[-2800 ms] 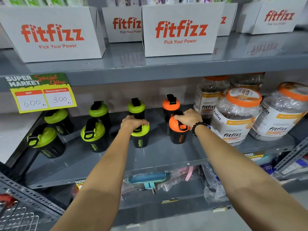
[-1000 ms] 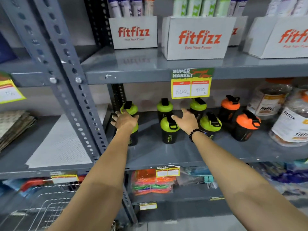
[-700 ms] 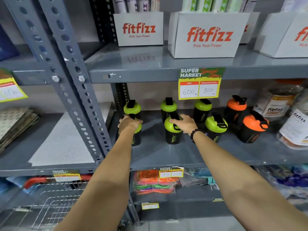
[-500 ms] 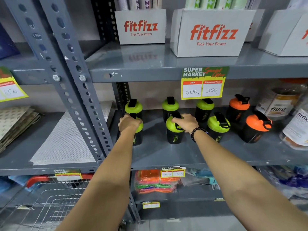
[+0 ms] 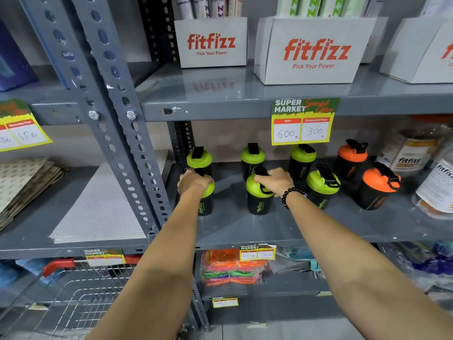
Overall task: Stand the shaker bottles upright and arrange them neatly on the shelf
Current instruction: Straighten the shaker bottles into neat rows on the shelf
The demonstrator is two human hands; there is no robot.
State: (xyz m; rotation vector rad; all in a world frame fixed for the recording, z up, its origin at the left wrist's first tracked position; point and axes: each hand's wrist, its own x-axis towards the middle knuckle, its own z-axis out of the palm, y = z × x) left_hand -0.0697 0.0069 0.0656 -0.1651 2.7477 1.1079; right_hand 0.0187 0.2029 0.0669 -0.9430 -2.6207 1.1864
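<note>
Eight shaker bottles stand on the grey shelf in two rows, black bodies lettered "fitfizz". The left hand is clamped over the lid of the front-left bottle; the right hand grips the lid of the next front bottle. Further right stand a green-lidded bottle and an orange-lidded bottle, both leaning slightly. A price tag reads "SUPER MARKET", MRP 600, discounted 300. Boxes above say "fitfizz Pick Your Power". Since half a second ago, both grips and all bottles are unchanged.
</note>
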